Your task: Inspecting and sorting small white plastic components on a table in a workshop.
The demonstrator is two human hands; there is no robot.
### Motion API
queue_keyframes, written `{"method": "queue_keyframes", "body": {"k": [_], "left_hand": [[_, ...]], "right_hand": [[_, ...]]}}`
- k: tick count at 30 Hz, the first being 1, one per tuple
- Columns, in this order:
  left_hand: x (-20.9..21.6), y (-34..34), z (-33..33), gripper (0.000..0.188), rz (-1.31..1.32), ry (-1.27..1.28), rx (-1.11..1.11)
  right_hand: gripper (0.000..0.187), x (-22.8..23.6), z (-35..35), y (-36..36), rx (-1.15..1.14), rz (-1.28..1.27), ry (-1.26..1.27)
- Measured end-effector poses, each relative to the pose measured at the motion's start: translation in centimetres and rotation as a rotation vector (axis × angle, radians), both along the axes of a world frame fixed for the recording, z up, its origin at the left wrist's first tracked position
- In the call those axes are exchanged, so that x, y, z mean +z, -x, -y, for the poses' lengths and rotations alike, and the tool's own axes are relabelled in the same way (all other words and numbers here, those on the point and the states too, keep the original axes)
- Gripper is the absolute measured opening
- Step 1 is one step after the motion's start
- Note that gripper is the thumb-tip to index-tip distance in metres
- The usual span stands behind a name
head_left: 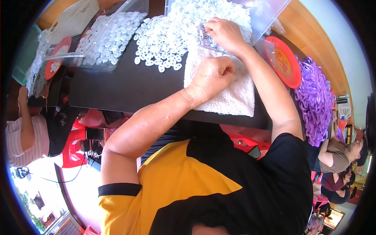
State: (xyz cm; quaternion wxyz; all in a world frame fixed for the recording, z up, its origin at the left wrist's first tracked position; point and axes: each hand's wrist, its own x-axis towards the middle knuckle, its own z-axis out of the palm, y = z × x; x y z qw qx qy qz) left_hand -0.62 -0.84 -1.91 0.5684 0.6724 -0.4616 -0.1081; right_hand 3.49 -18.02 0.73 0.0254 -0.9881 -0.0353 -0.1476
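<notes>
My left hand (213, 76) is closed in a loose fist over a white towel (239, 103) spread on the dark table. Whatever it may hold is hidden by the fingers. Farther out, my right hand (225, 34) reaches into a heap of small white oval pieces with holes (184, 23), its fingers pinched together at the pieces. I cannot make out what lies between the fingertips. Part of the heap sits in a clear plastic tray (270, 19); the rest spills onto the table to the left of the towel.
Clear bins (107, 62) of similar white pieces stand at the left, near a red plate (58, 58). Right of the towel are a red dish (284, 62) and a bundle of purple ribbon-like strips (313, 102). Other people (29, 133) sit at both sides.
</notes>
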Motion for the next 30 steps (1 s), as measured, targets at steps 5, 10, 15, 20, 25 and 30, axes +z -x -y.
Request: {"method": "queue_keyframes", "body": {"k": [5, 10, 15, 20, 25, 30], "left_hand": [[0.0, 0.1, 0.2, 0.005, 0.005, 0.086, 0.037], [0.1, 0.1, 0.1, 0.006, -0.017, 0.072, 0.033], [0.1, -0.2, -0.1, 0.011, -0.052, -0.004, -0.009], [0.5, -0.6, 0.0, 0.011, -0.34, 0.096, 0.111], [2.4, -1.7, -0.8, 0.012, -0.719, 0.16, 0.186], [2.4, -1.8, -0.6, 0.015, -0.679, 0.122, 0.168]], "right_hand": [[0.019, -0.3, -0.3, 0.7, -0.014, 0.08, -0.023], [0.016, -0.6, 0.3, 0.5, -0.095, 0.049, -0.007], [0.014, -0.4, 0.4, 1.2, -0.1, 0.096, -0.115], [0.015, 1.3, 0.6, 4.1, -0.026, 0.096, -0.557], [0.013, 1.8, -0.5, 7.9, 0.004, 0.114, -0.964], [0.007, 2.0, -2.1, 9.6, 0.04, 0.037, -1.174]]}}
